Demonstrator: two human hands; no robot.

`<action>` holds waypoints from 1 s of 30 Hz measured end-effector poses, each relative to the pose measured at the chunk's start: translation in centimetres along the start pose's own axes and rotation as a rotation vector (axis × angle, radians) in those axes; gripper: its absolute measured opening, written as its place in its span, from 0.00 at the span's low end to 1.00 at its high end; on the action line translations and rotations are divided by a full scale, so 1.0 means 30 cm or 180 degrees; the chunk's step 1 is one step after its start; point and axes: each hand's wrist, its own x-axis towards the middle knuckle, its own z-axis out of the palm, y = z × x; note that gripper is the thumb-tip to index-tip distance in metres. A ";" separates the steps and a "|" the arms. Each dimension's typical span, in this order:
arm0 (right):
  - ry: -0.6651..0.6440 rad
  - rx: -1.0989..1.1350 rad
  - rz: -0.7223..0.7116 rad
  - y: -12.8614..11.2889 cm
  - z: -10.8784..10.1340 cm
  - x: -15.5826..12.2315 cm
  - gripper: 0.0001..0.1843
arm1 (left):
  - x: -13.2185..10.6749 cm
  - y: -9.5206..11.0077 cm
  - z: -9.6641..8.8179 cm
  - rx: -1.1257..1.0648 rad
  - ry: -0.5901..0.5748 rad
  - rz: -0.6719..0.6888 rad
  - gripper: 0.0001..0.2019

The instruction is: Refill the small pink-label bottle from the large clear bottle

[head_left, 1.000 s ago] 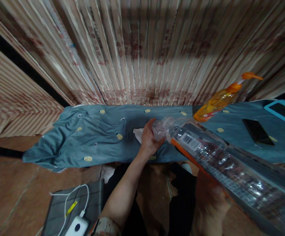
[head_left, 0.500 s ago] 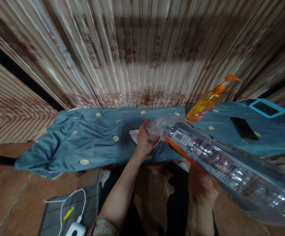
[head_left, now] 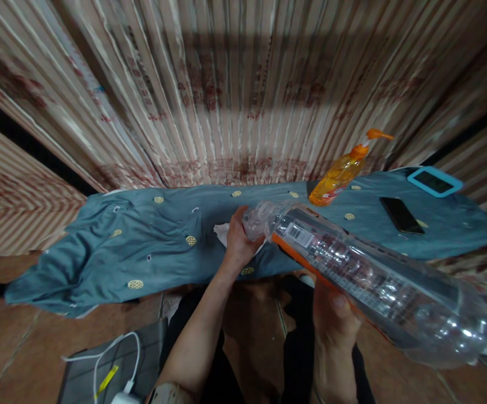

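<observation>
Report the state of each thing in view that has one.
Large clear bottle: tilted, contents unclear.
Left hand: closed around clear plastic at the bottle's narrow end.
Right hand: gripping the bottle's body.
Pump bottle: standing, holding yellow liquid.
Phone: lying flat, screen dark.
Blue-framed device: lying flat.
White sheet: partly hidden by left hand.
Cloth: spread, wrinkled.
White cable: looped, plugged into white device.

Person's own body: left hand (head_left: pixel 240 241) and right hand (head_left: pixel 334 311) both bare. Left forearm (head_left: pixel 201 331) uncovered down to a pale cuff (head_left: pixel 171 394) with darker blotches at the lower edge of view (sleeve end or separate band, cannot tell). Right forearm (head_left: pixel 334 365) likewise bare where visible. Trousers (head_left: pixel 297 336) black, outline slightly wavy, fabric detail lost in shadow. One pale shoe (head_left: pixel 306 279) partly visible beyond the right leg; markings too small to read.
</observation>
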 end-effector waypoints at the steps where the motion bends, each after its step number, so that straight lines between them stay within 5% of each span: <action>1: -0.0005 0.0010 0.0006 0.000 0.001 0.000 0.31 | 0.000 -0.001 0.000 0.0006 0.0014 0.0004 0.47; 30: -0.0013 -0.0229 0.0071 -0.021 -0.001 0.013 0.35 | 0.010 0.003 0.020 0.0024 0.0035 0.0059 0.46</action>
